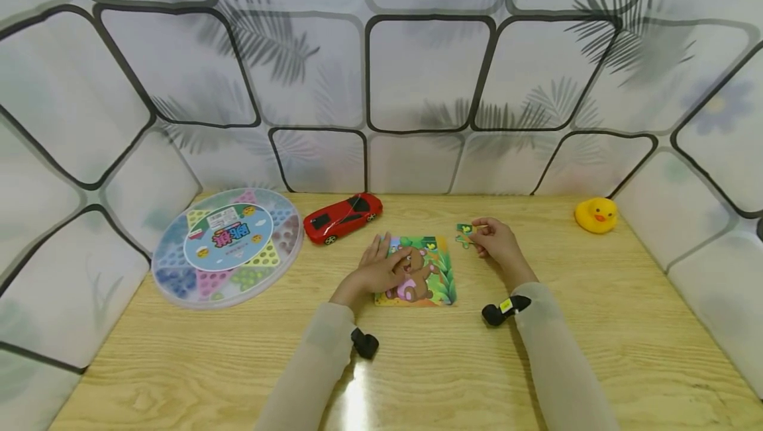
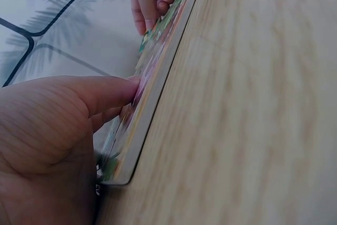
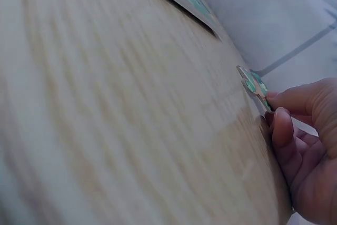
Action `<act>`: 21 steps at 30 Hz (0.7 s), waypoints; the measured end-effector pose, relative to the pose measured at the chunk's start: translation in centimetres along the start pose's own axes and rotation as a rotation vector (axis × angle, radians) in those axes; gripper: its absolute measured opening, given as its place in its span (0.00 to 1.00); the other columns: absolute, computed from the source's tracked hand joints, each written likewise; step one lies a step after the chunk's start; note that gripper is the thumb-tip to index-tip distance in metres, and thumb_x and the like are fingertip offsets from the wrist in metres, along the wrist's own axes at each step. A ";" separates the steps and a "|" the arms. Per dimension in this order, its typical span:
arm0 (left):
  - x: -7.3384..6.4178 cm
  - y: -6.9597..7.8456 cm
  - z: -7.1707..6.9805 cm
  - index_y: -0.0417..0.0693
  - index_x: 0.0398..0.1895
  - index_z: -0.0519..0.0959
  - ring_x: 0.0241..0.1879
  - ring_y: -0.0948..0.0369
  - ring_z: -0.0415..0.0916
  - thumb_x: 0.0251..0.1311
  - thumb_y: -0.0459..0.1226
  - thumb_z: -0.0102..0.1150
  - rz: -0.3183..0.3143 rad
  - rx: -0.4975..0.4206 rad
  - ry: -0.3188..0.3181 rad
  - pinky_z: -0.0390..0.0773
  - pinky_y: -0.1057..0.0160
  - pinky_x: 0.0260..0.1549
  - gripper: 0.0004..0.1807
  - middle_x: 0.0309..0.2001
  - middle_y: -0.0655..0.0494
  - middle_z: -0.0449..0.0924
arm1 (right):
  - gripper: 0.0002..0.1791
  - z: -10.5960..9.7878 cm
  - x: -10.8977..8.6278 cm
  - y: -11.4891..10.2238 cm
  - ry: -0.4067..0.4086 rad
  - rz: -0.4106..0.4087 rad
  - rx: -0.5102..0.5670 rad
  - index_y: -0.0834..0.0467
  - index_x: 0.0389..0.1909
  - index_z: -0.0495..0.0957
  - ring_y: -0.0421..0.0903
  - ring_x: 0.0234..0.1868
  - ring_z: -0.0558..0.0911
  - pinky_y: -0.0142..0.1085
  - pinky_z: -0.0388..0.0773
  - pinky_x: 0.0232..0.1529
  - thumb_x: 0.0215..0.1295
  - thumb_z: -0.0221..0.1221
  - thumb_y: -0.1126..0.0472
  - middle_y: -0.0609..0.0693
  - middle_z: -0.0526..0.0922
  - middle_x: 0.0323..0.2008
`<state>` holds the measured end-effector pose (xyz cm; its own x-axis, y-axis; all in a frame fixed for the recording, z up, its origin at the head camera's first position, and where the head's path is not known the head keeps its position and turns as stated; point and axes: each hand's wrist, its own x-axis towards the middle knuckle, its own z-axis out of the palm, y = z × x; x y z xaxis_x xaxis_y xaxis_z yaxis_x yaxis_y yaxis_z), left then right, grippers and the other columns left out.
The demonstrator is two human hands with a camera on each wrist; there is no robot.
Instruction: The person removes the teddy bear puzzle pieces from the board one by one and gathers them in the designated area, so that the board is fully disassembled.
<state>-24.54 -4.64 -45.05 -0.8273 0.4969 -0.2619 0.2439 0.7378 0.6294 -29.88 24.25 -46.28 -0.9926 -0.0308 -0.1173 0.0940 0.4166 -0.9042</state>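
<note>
A jigsaw puzzle (image 1: pixel 435 285) with a brown bear on a green background lies flat on the table. My left hand (image 1: pixel 381 273) rests on its left part, fingers extended and covering some of the picture. In the left wrist view, the thumb of the left hand (image 2: pixel 58 114) touches the face of the puzzle near its edge. To the right of the board, my right hand (image 1: pixel 496 243) pinches a small green puzzle piece (image 1: pixel 464 228) between thumb and finger. The right wrist view shows that piece (image 3: pixel 255 84) tilted near the tabletop; whether it is one piece or two, I cannot tell.
Behind the left hand stands a red toy car (image 1: pixel 342 218). A round Chinese checkers board (image 1: pixel 286 265) with a label lies at the left. Far right sits a yellow rubber duck (image 1: pixel 596 215). Patterned fabric walls (image 1: pixel 429 73) enclose the wooden table (image 1: pixel 435 365) on three sides.
</note>
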 end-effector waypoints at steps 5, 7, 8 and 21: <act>-0.1 0.0 -0.1 0.61 0.74 0.52 0.71 0.49 0.13 0.67 0.46 0.47 0.005 0.008 0.001 0.27 0.46 0.67 0.33 0.74 0.45 0.20 | 0.20 0.0 0.0 0.2 0.025 0.000 -0.026 0.68 0.56 0.69 0.38 0.19 0.72 0.27 0.73 0.19 0.65 0.57 0.66 0.52 0.69 0.32; -0.1 0.0 -0.1 0.62 0.75 0.52 0.71 0.49 0.13 0.67 0.46 0.47 0.005 0.009 -0.001 0.27 0.46 0.67 0.33 0.74 0.45 0.20 | 0.20 0.0 0.0 0.2 0.034 0.003 -0.030 0.68 0.55 0.70 0.38 0.19 0.72 0.28 0.73 0.19 0.64 0.58 0.65 0.52 0.70 0.32; -0.1 0.0 -0.1 0.62 0.75 0.52 0.71 0.49 0.13 0.67 0.46 0.47 0.005 0.008 -0.002 0.27 0.46 0.67 0.33 0.74 0.45 0.20 | 0.20 0.1 0.0 0.2 0.036 0.003 -0.027 0.68 0.55 0.70 0.37 0.19 0.72 0.28 0.73 0.19 0.64 0.58 0.65 0.52 0.70 0.32; 0.0 -0.1 0.0 0.63 0.74 0.52 0.71 0.50 0.12 0.67 0.46 0.48 -0.006 -0.003 -0.003 0.27 0.47 0.67 0.34 0.74 0.46 0.20 | 0.21 -0.2 -0.1 0.9 0.020 -0.060 0.090 0.71 0.56 0.69 0.35 0.20 0.71 0.26 0.71 0.21 0.64 0.58 0.66 0.49 0.71 0.31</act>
<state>-24.60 -4.69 -45.12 -0.8270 0.4941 -0.2681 0.2374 0.7393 0.6302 -29.72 24.77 -46.96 -0.9979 -0.0343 -0.0543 0.0399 0.3309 -0.9428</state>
